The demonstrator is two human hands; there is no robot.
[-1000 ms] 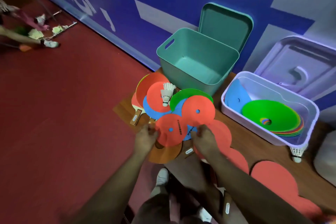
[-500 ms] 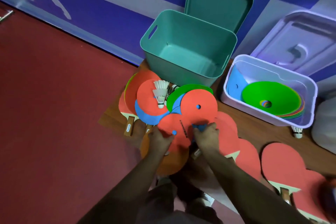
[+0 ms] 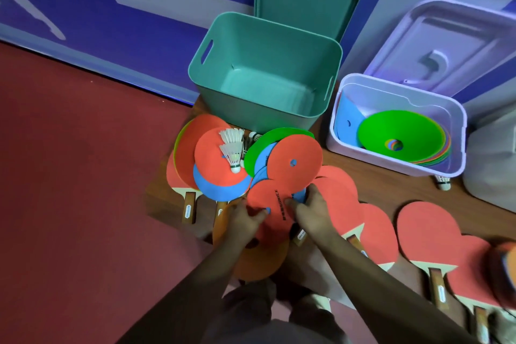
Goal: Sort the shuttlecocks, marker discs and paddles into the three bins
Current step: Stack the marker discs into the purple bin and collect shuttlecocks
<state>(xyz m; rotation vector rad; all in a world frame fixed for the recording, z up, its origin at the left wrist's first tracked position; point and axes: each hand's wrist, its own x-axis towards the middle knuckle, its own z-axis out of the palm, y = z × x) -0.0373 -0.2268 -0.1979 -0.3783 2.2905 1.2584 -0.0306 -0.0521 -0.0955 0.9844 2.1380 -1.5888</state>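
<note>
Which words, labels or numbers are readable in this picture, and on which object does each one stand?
Black print on the front red disc: blurred, not readable.
White stickers on the paddle handles: too small to read.
No other text that I can read is visible.

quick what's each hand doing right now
Left hand: closed, pinching the printed red marker disc at its near edge.
Right hand: closed, pinching the same disc's right side.

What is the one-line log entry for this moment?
phase: sorting discs | left hand: grips red disc | right hand: grips same disc | lavender bin: stacked discs inside | shuttlecocks: on pile
</note>
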